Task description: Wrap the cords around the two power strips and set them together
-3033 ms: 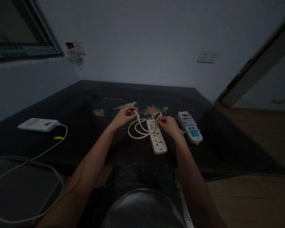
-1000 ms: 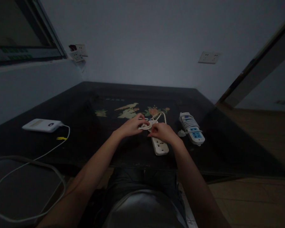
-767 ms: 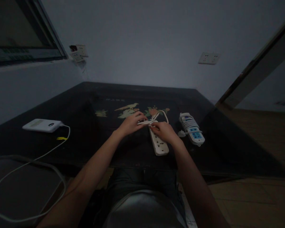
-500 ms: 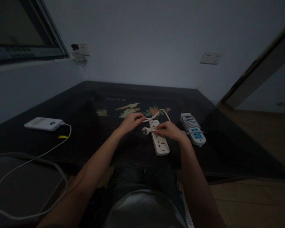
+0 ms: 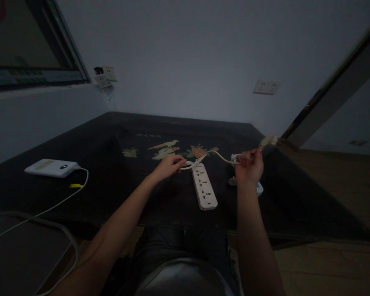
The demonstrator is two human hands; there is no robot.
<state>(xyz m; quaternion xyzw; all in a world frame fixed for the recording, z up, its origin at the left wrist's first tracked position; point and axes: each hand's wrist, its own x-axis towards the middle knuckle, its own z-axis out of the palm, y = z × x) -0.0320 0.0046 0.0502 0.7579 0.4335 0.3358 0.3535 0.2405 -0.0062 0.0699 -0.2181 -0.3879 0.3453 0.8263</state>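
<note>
A white power strip [image 5: 205, 190] lies lengthwise on the dark table, its sockets facing up. Its pale cord [image 5: 219, 155] loops from the strip's far end between both hands. My left hand [image 5: 170, 165] pinches the cord just left of that end. Out to the right, my right hand [image 5: 249, 163] is closed round the cord near the plug, raised above the table. The plug [image 5: 269, 141] sticks out past my fingers and is blurred. Behind my right hand and wrist, a second power strip [image 5: 259, 188] with blue sockets is mostly hidden.
A white power bank-like device [image 5: 51, 167] with a white cable sits at the left, near a yellow tag [image 5: 77, 186]. Bird and flower pictures decorate the tabletop [image 5: 160, 197]. Wall sockets [image 5: 267, 87] are on the wall behind. A chair [image 5: 18, 250] stands at lower left.
My right hand has moved right and up, carrying the plug away from above the white power strip and stretching the cord out. My left hand stays near the strip's far end, still pinching.
</note>
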